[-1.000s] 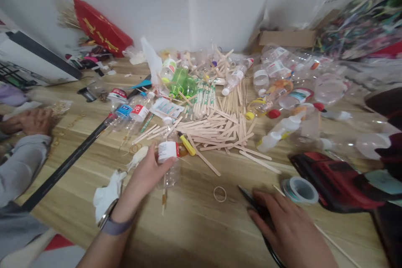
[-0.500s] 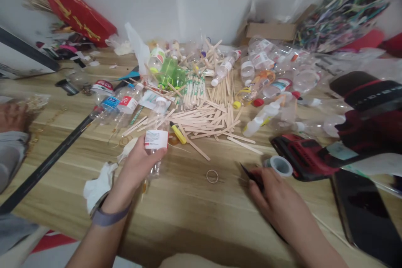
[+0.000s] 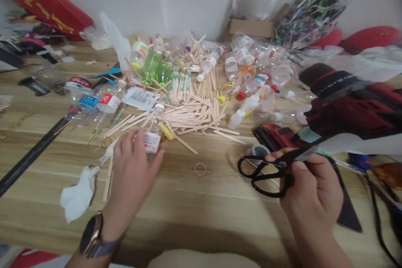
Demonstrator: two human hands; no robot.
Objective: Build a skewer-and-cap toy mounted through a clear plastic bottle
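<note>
My left hand (image 3: 133, 163) is at the near side of a clear plastic bottle (image 3: 153, 127) with a white label and white cap. Its fingers and thumb are apart, one to each side of the bottle's lower part, which the hand partly hides. In my right hand (image 3: 310, 188) are black-handled scissors (image 3: 270, 176), gripped around the blade end with the handle loops pointing left. A thin ring (image 3: 200, 169) lies on the table between my hands.
Flat wooden sticks (image 3: 194, 117) are heaped mid-table, with a yellow-handled tool (image 3: 166, 131) by the bottle. Plastic bottles (image 3: 245, 54) crowd the back. A red and black power drill (image 3: 348, 100), a small cup (image 3: 259, 151) and a dark phone (image 3: 350, 213) are at the right.
My right hand has lifted the scissors off the table and turned them. My left hand has loosened around the bottle, its fingers spreading. The view has shifted to the right.
</note>
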